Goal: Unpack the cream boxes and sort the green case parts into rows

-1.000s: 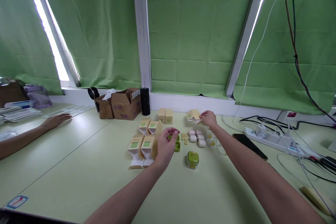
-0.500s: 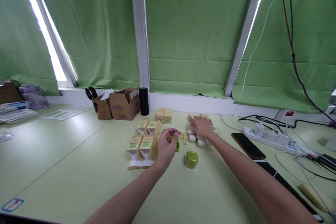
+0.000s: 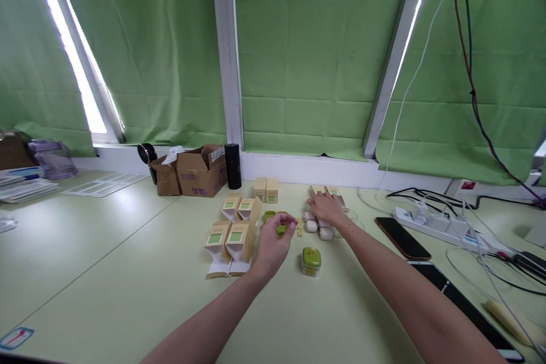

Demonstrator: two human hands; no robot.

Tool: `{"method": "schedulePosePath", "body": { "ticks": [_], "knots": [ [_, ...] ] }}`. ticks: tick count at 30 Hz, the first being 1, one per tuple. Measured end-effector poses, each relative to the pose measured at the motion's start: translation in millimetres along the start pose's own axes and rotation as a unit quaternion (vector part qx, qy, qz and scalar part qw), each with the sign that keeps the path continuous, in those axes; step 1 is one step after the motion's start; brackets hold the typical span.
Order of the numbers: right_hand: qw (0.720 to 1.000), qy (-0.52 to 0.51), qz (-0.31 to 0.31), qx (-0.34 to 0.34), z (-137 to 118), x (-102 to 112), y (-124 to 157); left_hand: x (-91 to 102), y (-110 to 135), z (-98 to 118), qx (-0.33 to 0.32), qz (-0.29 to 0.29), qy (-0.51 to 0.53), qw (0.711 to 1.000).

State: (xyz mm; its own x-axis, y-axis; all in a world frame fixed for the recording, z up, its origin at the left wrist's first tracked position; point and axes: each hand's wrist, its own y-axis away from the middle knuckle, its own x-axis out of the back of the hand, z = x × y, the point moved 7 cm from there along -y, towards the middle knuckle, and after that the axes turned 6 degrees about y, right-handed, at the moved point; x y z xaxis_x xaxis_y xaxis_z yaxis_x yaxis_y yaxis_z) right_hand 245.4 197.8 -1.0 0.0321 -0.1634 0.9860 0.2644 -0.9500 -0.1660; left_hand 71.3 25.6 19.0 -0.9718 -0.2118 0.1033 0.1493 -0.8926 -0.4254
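My left hand (image 3: 275, 239) is curled in a pinch, thumb and forefinger close together; what they hold, if anything, is too small to make out. Green lids (image 3: 281, 230) lie just beyond it, partly covered by the fingers. Beside its fingertips sit small yellow pieces (image 3: 299, 226) in short rows. My right hand (image 3: 326, 209) reaches palm down with fingers stretched out, over several small white rolls (image 3: 311, 226) and in front of small beige cartons (image 3: 335, 190). Nearer to me stands a clear square jar with a green lid (image 3: 311, 260).
Opened beige cartons (image 3: 216, 240) stand left of my left hand, with two closed beige boxes (image 3: 272, 189) behind. Brown cardboard boxes (image 3: 201, 177) and a black cylinder (image 3: 232, 166) are farther back. At right lie a phone (image 3: 403, 238), a power strip (image 3: 439, 226) and loose cables.
My left hand has shifted slightly right, towards the small yellow pieces, uncovering more of the green lids. My right hand stays near the white rolls, its fingers slightly lower.
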Motion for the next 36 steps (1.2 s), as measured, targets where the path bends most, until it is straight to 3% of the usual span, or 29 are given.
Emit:
{"method": "schedulePosePath", "body": {
  "ticks": [9,16,22,23,25,27,31,36],
  "knots": [
    [0.999,-0.037,0.029,-0.014,-2,2,4,-10.2,8,4,-0.015,-0.081,-0.054,0.995],
    [0.98,-0.123,0.156,-0.031,9,38,28,-21.5,19,8,0.024,-0.207,-0.102,0.973],
    [0.938,-0.252,0.233,-0.048,16,58,74,-31.6,25,12,0.018,-0.276,-0.188,0.942],
    [0.928,-0.283,0.24,-0.046,14,57,85,-33.5,26,12,0.01,-0.283,-0.196,0.939],
    [0.858,-0.448,0.251,-0.033,11,50,105,-36.4,28,11,-0.003,-0.292,-0.209,0.933],
    [0.814,-0.528,0.24,-0.034,5,37,123,-37.3,29,8,-0.008,-0.292,-0.226,0.929],
    [0.773,-0.602,0.193,-0.044,-6,12,143,-32.8,26,-2,0.01,-0.255,-0.226,0.94],
    [0.704,-0.702,0.093,-0.055,-18,-1,146,-21.0,10,-18,0.031,-0.159,-0.131,0.978]
  ]
}}
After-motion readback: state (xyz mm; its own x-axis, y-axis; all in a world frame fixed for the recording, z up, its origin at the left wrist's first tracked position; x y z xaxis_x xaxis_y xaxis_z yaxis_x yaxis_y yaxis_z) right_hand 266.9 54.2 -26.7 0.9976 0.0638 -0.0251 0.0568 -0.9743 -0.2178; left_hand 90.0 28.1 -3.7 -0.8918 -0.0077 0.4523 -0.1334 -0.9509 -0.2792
